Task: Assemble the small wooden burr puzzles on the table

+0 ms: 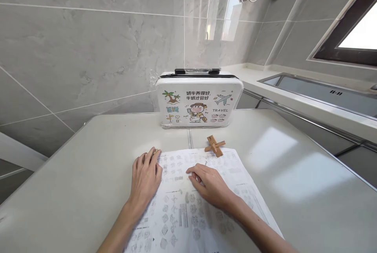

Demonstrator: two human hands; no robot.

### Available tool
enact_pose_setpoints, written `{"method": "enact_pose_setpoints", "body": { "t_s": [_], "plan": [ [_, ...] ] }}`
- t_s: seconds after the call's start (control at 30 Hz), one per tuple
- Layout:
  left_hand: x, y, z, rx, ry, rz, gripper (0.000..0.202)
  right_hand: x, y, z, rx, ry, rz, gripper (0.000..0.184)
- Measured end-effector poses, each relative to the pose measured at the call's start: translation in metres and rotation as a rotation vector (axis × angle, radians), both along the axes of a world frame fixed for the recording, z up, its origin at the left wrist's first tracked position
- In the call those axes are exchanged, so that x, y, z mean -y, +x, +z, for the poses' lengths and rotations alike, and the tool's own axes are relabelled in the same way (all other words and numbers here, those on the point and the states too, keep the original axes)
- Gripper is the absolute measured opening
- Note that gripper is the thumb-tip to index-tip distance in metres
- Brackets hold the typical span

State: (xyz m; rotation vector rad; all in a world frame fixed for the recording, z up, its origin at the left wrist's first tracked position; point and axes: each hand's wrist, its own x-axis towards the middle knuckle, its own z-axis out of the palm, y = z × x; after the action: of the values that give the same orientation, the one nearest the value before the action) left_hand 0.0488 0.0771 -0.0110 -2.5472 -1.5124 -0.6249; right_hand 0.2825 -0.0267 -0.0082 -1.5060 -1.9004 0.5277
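Note:
My left hand (145, 174) rests at the left edge of a printed paper sheet (182, 194), fingers curled down. A small wooden piece (155, 151) shows at its index and middle fingertips; the rest of it is hidden. Over the middle of the sheet is my right hand (208, 182), index finger stretched out to the left and the other fingers bent, with nothing visible in it. Rows of small diagrams cover the paper. Beyond the right hand, a cross-shaped wooden puzzle (215, 145) of interlocked sticks lies on the sheet's far edge.
A white case (198, 103) with cartoon prints, a black handle and clear plastic wrap stands upright at the table's back. The glossy white table (79, 174) has a seam down its middle. To the right are a counter (309, 99) and a sink (324, 92); grey tiled walls rise behind.

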Motion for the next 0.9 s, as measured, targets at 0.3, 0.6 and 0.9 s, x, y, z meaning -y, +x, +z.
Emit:
{"method": "enact_pose_setpoints", "body": {
  "t_s": [0.3, 0.6, 0.9],
  "plan": [
    [0.015, 0.014, 0.006, 0.109, -0.004, -0.219, 0.045, 0.0, 0.0, -0.002, 0.001, 0.019, -0.003, 0.02],
    [0.044, 0.032, 0.011, 0.237, -0.19, -0.571, 0.044, -0.002, -0.001, -0.005, -0.046, 0.031, -0.05, 0.021],
    [0.042, 0.027, 0.006, 0.18, -0.167, -0.664, 0.033, -0.008, 0.002, -0.006, -0.459, -0.092, -0.328, 0.026]
  ]
}}
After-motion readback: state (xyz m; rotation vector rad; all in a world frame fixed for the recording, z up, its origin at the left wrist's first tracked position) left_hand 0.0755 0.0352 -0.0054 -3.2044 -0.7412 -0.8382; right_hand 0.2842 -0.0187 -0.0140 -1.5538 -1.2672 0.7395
